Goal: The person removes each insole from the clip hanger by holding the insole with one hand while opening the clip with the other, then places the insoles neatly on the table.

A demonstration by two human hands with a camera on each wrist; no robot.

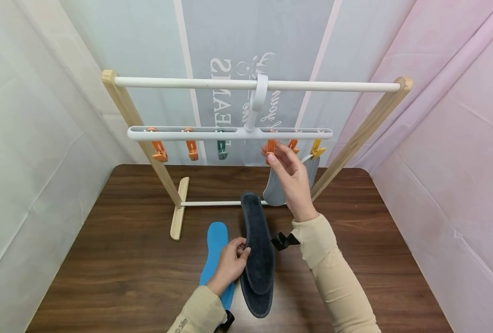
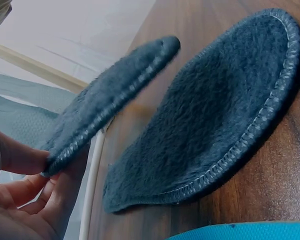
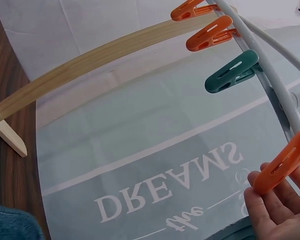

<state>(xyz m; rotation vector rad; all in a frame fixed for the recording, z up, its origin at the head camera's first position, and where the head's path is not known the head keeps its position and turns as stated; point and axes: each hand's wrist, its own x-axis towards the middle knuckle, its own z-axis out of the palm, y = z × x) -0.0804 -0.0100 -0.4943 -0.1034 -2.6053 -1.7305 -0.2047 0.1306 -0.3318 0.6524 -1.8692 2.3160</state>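
My left hand (image 1: 231,264) pinches the edge of a dark fuzzy insole (image 2: 107,100) between thumb and fingers, holding it raised. A matching dark insole (image 2: 210,115) lies below it on the wooden table, partly covered in the head view. Up at the white hanger (image 1: 196,135), my right hand (image 1: 291,180) grips an orange clothespin (image 3: 282,167) that hangs from the bar. Just right of that hand, a grey insole (image 1: 274,188) hangs near another orange clothespin (image 1: 293,145) and a yellow one (image 1: 317,149); my hand hides part of it.
A blue insole (image 1: 216,240) lies on the table (image 1: 138,268) by my left hand. The hanger hooks over a white rail (image 1: 180,83) between wooden posts (image 1: 363,125). On its left half hang two orange clothespins (image 3: 210,35) and a green one (image 3: 232,71).
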